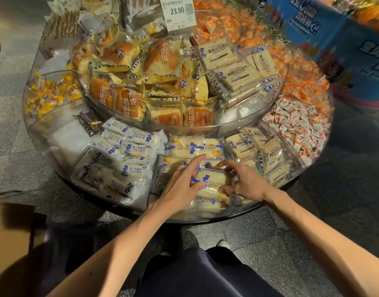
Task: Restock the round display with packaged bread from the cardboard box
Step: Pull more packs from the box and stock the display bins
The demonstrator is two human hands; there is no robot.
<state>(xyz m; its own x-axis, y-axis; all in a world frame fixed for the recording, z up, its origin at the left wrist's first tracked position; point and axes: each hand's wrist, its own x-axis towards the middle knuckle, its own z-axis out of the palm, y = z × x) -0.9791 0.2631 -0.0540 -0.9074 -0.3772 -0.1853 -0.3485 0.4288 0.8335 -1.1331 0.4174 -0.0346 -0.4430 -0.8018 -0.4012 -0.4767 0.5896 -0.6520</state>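
We seat the bread packet (212, 183) flat: left hand (182, 185) presses straight-fingered beside it, right hand (246, 181) curls round its edge.

1. Round display (205, 220): clear walls, two tiers, divided into wedge compartments.
2. Bread pack (212, 182): clear wrapper with blue print, pale loaf inside. It lies flat on like packs in the near front compartment. My right hand (245, 182) grips its right end; my left hand (180, 189) touches its left end.
3. Cardboard box (6, 236): plain brown, lower left, only partly in view.
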